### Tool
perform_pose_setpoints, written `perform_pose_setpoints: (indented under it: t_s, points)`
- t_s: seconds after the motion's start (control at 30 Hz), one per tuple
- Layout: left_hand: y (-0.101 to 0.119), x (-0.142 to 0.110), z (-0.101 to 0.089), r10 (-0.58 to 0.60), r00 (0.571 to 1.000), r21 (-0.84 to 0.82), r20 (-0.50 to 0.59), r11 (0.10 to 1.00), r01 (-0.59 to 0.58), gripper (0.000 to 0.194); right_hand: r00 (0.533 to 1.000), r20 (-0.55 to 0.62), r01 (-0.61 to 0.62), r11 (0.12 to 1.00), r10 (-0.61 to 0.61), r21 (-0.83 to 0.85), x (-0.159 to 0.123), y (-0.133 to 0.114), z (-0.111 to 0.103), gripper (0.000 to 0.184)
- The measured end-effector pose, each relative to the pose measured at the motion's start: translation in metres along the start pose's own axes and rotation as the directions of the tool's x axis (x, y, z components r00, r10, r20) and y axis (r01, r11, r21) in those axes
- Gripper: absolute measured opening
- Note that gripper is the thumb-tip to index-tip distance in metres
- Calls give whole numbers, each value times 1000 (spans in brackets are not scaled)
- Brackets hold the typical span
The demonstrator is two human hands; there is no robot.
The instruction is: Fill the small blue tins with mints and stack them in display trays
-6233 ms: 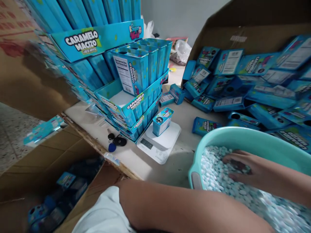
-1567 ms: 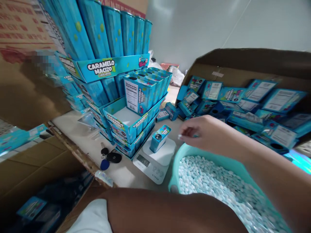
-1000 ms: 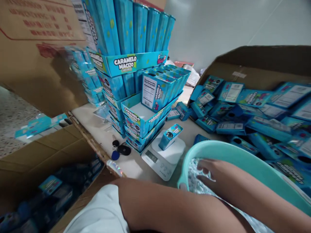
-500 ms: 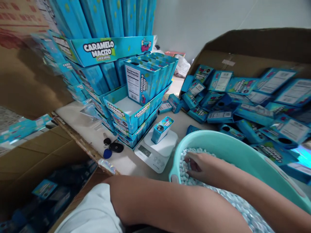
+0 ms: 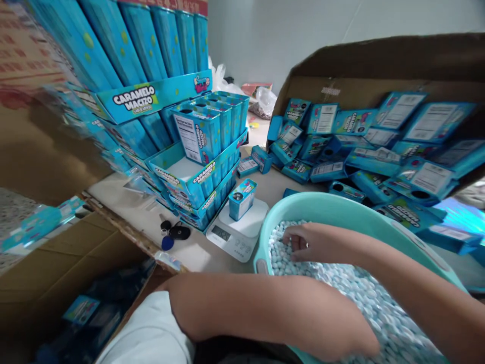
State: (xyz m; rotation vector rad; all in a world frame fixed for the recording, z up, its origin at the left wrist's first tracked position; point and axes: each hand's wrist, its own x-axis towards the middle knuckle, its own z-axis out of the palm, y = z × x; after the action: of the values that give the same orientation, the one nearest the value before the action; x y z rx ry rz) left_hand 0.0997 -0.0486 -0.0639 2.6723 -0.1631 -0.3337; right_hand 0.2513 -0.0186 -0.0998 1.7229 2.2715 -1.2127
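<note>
My right hand [image 5: 297, 242] is in the turquoise tub [image 5: 326, 202], at the near-left side of the small white and pale-blue candies [image 5: 364, 288]. Its fingers are curled in a pinch, their tips among the candies; what they hold is hidden. My left forearm [image 5: 265, 308] crosses low over the tub's near rim, and its blurred end lies at the bottom edge, with the fingers hidden. Left of the tub, a small blue candy box [image 5: 242, 200] stands upright on a white kitchen scale [image 5: 237, 245]. Its round top opening shows; the scale's digits are unreadable.
Blue display trays [image 5: 185, 177] of candy boxes are stacked to the left. Behind the tub, a large carton [image 5: 341, 60] lies on its side with loose blue boxes spilling out. Keys [image 5: 178, 231] lie near the table edge. An open carton [image 5: 49, 263] stands at lower left.
The view has shifted, so the trays and loose boxes appear further left. My right hand remains in the candies, and more of them show below its wrist. The box remains on the scale.
</note>
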Motion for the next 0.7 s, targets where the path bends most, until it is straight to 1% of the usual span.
perform_pose_setpoints:
  t_s: [0.07, 0.1, 0.2, 0.3, 0.33, 0.4, 0.47, 0.57, 0.63, 0.67, 0.7]
  points:
    - [-1, 2, -1, 67, 985, -18, 157, 998, -65, 15, 1000, -8, 9, 1000, -9, -3, -1, 1, -4, 24]
    - [0, 2, -1, 65, 979, -13, 196, 998, -63, 16, 1000, -18, 13, 1000, -13, -4, -1, 2, -6, 27]
    - [5, 3, 1, -48, 981, 27, 186, 999, 43, 9, 998, -51, 34, 999, -34, -8, -4, 2, -10, 31]
    - [14, 5, 6, -208, 961, 65, 181, 978, 199, 10, 993, -99, 65, 998, -67, -28, -10, -1, -12, 27]
    - [16, 6, 8, -242, 955, 80, 171, 970, 232, 12, 990, -117, 74, 997, -77, -34, -12, -3, -12, 26]
    - [19, 7, 10, -268, 952, 110, 151, 961, 253, 15, 982, -160, 91, 995, -97, -44, -17, -7, -12, 24]
    - [20, 9, 11, -257, 959, 138, 119, 961, 240, 15, 976, -188, 106, 993, -113, -45, -22, -10, -14, 23]
    - [19, 8, 13, -236, 970, 157, 63, 962, 224, 11, 974, -188, 124, 992, -126, -23, -27, -12, -17, 20]
    - [17, 2, 14, -228, 974, 121, -2, 966, 227, 8, 977, -168, 132, 991, -130, 1, -29, -11, -20, 17]
    - [17, -3, 13, -229, 972, 80, -58, 969, 234, 7, 979, -158, 135, 991, -132, 13, -30, -10, -21, 16]
    - [16, -10, 12, -239, 961, 21, -136, 969, 245, 6, 980, -150, 137, 990, -132, 23, -29, -9, -22, 15]
